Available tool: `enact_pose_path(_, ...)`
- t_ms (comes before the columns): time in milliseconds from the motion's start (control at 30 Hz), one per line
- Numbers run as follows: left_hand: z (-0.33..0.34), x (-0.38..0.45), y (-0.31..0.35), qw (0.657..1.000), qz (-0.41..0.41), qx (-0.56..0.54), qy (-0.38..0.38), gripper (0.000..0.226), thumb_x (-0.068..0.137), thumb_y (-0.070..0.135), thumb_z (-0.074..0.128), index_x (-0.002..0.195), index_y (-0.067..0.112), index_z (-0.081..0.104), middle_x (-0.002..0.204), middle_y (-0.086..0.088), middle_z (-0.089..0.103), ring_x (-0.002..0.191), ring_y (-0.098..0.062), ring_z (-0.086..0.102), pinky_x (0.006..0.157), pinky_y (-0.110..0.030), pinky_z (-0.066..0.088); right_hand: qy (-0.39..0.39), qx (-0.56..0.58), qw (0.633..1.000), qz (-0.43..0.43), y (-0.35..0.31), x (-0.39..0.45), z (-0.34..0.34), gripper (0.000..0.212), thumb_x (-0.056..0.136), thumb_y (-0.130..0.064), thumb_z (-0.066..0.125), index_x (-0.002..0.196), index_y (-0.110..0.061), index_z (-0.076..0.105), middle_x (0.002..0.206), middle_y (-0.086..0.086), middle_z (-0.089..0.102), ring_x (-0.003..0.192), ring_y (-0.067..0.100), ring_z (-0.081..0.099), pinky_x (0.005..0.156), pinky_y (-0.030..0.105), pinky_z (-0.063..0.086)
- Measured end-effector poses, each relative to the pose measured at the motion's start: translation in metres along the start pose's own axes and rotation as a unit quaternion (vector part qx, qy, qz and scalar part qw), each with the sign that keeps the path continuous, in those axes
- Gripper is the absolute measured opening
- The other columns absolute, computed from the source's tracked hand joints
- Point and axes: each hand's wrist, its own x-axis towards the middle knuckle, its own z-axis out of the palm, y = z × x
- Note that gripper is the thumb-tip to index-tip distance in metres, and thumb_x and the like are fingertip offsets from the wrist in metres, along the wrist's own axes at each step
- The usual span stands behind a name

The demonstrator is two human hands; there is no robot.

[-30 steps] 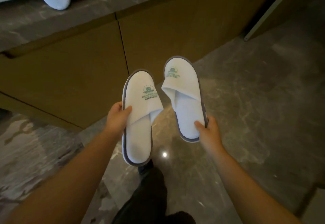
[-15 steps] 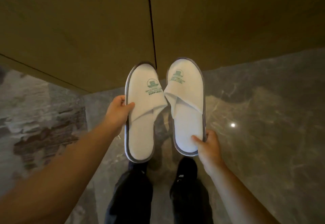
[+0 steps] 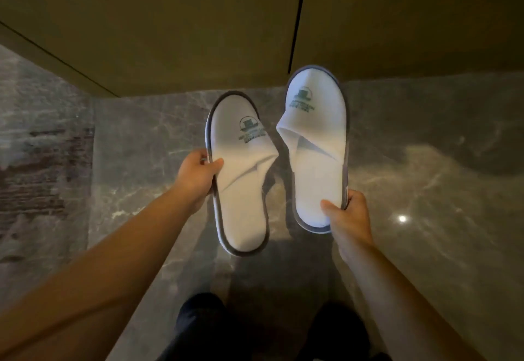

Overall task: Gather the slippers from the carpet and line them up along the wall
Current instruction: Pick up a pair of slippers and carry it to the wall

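Overhead, each hand grips one white slipper: left hand [image 3: 198,175] left slipper [image 3: 241,190], right hand [image 3: 350,216] right slipper [image 3: 317,156].

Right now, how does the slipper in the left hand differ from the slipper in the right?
The left slipper is pinched at its side edge by the left hand; the right slipper is held at its heel by the right hand. The left slipper's toe stops short of the wall; the right slipper's toe overlaps it. Both are white, grey-trimmed, with a green logo.
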Motion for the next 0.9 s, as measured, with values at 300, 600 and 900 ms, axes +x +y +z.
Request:
enact_pose_path(300,0.032,0.129,-0.054,0.998,0.048,-0.049,0.008,0.022,0.084,0.011,0.052,0.107,0.009,0.053,0.089,-0.006,0.06,0.09,-0.031,0.057,0.086,-0.049,0.048,-0.009,0.03,0.998,-0.063,0.059,0.107,0.061,0.045,0.082,-0.009,0.059,0.121,-0.008,0.035,0.109,0.006,0.046,0.094,0.017,0.05,0.062,0.015,0.045)
enact_pose_path(600,0.023,0.114,-0.087,0.963,0.187,0.189,0.035,0.074,0.074,0.025,0.068,0.136,0.015,0.03,0.146,-0.012,0.032,0.134,-0.032,0.03,0.107,-0.049,0.028,0.074,-0.167,0.972,-0.151,0.053,0.098,0.078,0.088,0.068,-0.022,0.076,0.137,-0.014,0.021,0.143,0.013,0.025,0.129,0.03,0.029,0.104,0.046,0.035)
enact_pose_path(900,0.037,0.1,-0.132,0.762,0.316,0.554,-0.115,0.108,0.062,0.064,0.062,0.12,0.05,-0.028,0.152,0.003,-0.02,0.137,-0.029,-0.026,0.112,-0.051,-0.004,0.073,-0.361,0.911,-0.187,0.056,0.106,0.113,0.104,0.062,-0.05,0.072,0.138,-0.021,0.008,0.148,0.017,0.013,0.135,0.037,0.016,0.109,0.05,0.022)
